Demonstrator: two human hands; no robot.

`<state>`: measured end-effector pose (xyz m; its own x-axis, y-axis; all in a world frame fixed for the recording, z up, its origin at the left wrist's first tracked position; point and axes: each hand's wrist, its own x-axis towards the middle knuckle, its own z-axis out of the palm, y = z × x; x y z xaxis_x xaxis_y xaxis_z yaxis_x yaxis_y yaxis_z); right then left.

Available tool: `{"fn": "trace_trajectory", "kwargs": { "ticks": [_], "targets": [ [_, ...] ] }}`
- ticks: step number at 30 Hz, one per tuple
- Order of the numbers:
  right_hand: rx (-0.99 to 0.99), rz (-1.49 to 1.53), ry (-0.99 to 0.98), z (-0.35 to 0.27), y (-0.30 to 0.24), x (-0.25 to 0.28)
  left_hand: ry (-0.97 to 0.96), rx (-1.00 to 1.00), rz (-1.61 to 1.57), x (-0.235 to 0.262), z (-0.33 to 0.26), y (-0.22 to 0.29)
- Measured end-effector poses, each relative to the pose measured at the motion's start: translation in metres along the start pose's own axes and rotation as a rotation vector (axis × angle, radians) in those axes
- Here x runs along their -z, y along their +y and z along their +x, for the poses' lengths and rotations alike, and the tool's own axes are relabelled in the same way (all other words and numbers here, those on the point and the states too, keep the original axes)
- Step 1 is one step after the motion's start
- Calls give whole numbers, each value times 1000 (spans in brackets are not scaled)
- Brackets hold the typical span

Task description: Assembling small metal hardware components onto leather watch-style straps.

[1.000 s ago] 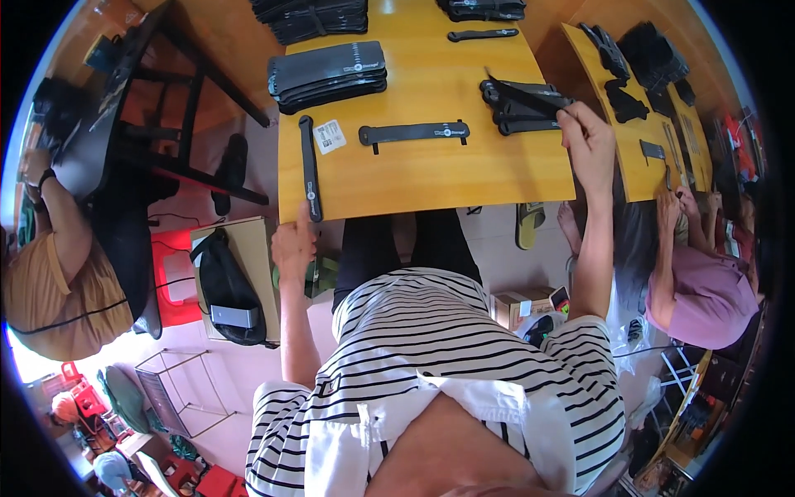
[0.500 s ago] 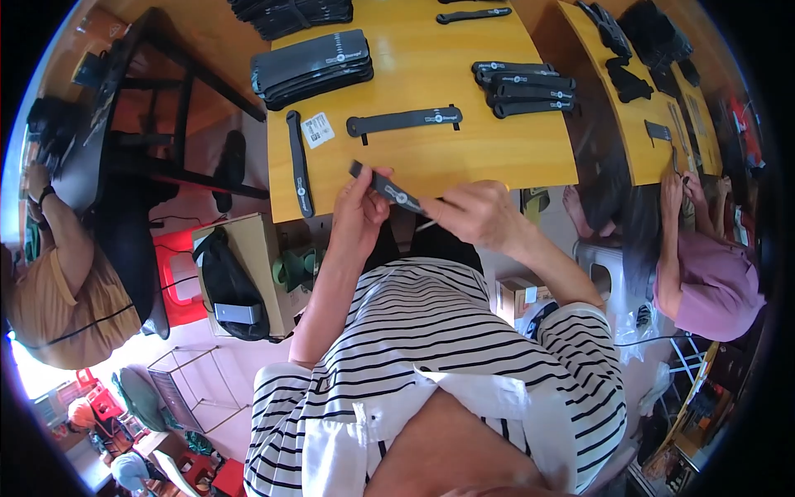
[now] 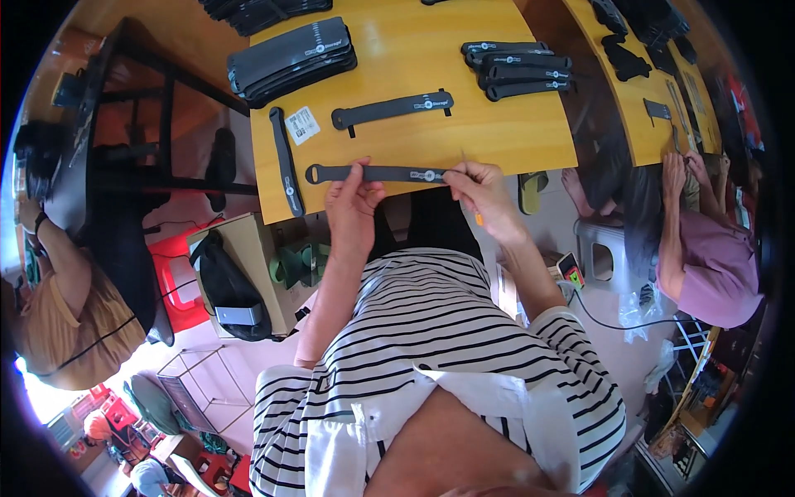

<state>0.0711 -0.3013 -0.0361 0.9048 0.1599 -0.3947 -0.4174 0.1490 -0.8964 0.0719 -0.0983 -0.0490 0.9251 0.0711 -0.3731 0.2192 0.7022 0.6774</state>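
Note:
Both my hands hold one long black strap [image 3: 377, 174] stretched level over the near edge of the yellow wooden table [image 3: 513, 132]. My left hand [image 3: 352, 203] pinches it near its looped left end. My right hand [image 3: 480, 186] grips its right end, beside a small pale label on the strap. Something thin and orange also sticks out below my right hand; I cannot tell what it is.
On the table lie another black strap [image 3: 393, 108], a vertical strap [image 3: 286, 161], a white tag [image 3: 302, 124], a stack of black pieces [image 3: 290, 58] and a pile of straps [image 3: 517, 68]. A person in purple [image 3: 704, 248] sits right; another person [image 3: 58, 298] left.
A second ago my right hand reached to the strap pile at the right and my left hung below the table edge. Now both hold one strap flat at the near edge.

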Motion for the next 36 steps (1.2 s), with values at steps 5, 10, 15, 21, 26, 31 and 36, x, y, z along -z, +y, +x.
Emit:
{"fn": "trace_trajectory", "kwargs": {
  "ticks": [5,10,15,21,26,31,36],
  "targets": [
    [98,-127,177,18,-3,18,98,-39,144,23,23,11],
    [133,-171,213,51,-8,33,94,-101,397,33,56,20],
    [183,-222,198,89,-10,43,69,-140,526,23,79,29],
    [206,-376,354,114,-11,45,125,-289,769,21,95,23],
    [225,-386,426,134,9,56,126,-380,795,23,102,16],
    [267,-498,410,134,11,56,184,-428,864,28,108,11],
    [246,-543,433,127,6,52,184,-433,875,25,105,12]
  ]
}}
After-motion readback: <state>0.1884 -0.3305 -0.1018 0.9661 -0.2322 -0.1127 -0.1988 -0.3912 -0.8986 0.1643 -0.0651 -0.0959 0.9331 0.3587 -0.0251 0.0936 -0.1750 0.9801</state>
